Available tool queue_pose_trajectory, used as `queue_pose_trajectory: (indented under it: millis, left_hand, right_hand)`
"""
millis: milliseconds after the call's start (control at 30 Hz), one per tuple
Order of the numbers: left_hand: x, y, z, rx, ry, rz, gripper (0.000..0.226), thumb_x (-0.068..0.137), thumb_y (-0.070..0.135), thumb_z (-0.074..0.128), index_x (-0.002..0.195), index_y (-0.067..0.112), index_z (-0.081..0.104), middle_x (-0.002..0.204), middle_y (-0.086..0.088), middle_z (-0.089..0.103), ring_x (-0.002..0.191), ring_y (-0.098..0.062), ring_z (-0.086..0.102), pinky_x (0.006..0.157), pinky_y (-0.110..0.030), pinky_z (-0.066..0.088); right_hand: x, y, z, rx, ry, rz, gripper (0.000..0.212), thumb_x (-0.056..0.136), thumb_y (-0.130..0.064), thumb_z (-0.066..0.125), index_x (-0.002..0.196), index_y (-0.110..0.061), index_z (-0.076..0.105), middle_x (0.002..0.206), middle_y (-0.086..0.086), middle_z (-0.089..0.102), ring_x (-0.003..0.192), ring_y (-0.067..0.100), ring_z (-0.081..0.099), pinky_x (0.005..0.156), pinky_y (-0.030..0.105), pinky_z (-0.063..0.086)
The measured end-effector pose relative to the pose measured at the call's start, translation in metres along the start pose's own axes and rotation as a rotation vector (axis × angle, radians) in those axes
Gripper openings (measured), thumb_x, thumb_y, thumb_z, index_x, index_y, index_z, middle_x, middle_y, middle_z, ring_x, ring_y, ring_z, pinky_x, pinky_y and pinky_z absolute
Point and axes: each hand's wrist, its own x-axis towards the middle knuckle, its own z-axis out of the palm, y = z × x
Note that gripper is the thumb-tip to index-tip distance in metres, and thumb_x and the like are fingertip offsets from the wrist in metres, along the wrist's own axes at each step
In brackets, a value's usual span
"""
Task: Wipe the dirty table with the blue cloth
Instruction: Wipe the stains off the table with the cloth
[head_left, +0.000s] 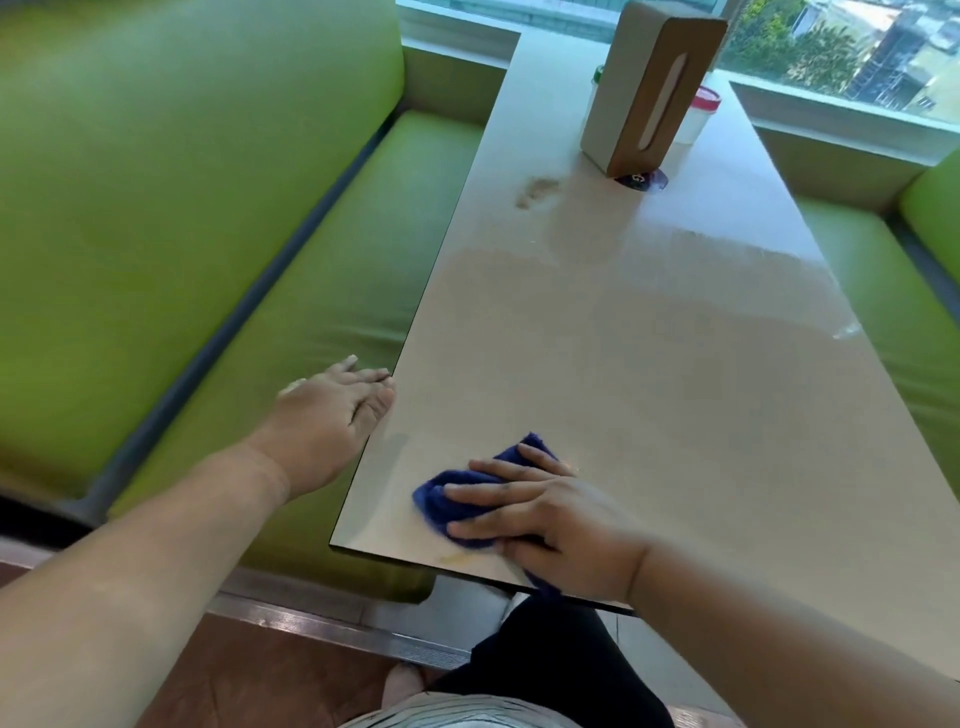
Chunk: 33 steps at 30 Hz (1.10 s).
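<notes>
Under right hand (561, 519), cloth (439, 496) (bunched, blue)

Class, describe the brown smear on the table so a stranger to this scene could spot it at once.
Start at the long beige table between the green benches; an upright tissue box stands near its window end. Left of the box's base lies the brown smear, irregular and blotchy, unlike the round dark sticker by the box.

Bright daylight from the window (831, 47), soft glare across the table (649, 312), slight blur, wide-angle edge distortion.
</notes>
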Motion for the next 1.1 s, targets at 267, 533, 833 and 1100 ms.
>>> queue_pose_trajectory:
  millis: [267, 533, 833, 1100]
  left_hand:
    - [0.017, 0.016, 0.005, 0.032, 0.084, 0.037, 0.066, 0.085, 0.057, 0.016, 0.129, 0.025, 0.054, 0.148, 0.011, 0.039, 0.144, -0.011, 0.018, 0.115, -0.051, 0.021]
    - [0.036, 0.031, 0.003, -0.077, 0.079, 0.067, 0.067, 0.083, 0.055, 0.018, 0.131, 0.023, 0.052, 0.147, 0.009, 0.041, 0.143, -0.011, 0.02, 0.117, -0.046, 0.02]
    - [0.042, 0.053, 0.008, -0.085, 0.057, 0.123, 0.062, 0.088, 0.055, 0.021, 0.132, 0.023, 0.051, 0.147, 0.01, 0.04, 0.143, -0.008, 0.019, 0.117, -0.048, 0.019]
    - [0.057, 0.068, 0.007, -0.053, 0.061, 0.154, 0.068, 0.082, 0.056, 0.019, 0.13, 0.023, 0.053, 0.146, 0.01, 0.042, 0.143, -0.01, 0.022, 0.116, -0.048, 0.02]
  right_hand:
    - [0.016, -0.033, 0.014, -0.136, -0.045, -0.027, 0.044, 0.094, -0.047, 0.045, 0.138, -0.048, 0.038, 0.153, -0.028, 0.019, 0.147, 0.01, 0.001, 0.117, 0.052, 0.0]
    - [-0.061, -0.002, 0.004, 0.005, -0.008, -0.022, 0.04, 0.087, -0.014, 0.059, 0.118, -0.039, 0.063, 0.144, -0.026, 0.04, 0.144, 0.004, 0.018, 0.115, 0.052, 0.019]
    - [-0.079, 0.002, 0.001, 0.148, 0.048, 0.1, 0.037, 0.088, -0.012, 0.056, 0.114, -0.036, 0.067, 0.139, -0.028, 0.045, 0.142, 0.001, 0.021, 0.116, 0.051, 0.012]
    - [-0.066, 0.012, -0.002, 0.122, -0.002, 0.029, 0.037, 0.091, -0.014, 0.057, 0.12, -0.036, 0.064, 0.142, -0.026, 0.042, 0.143, -0.002, 0.014, 0.119, 0.036, 0.001]
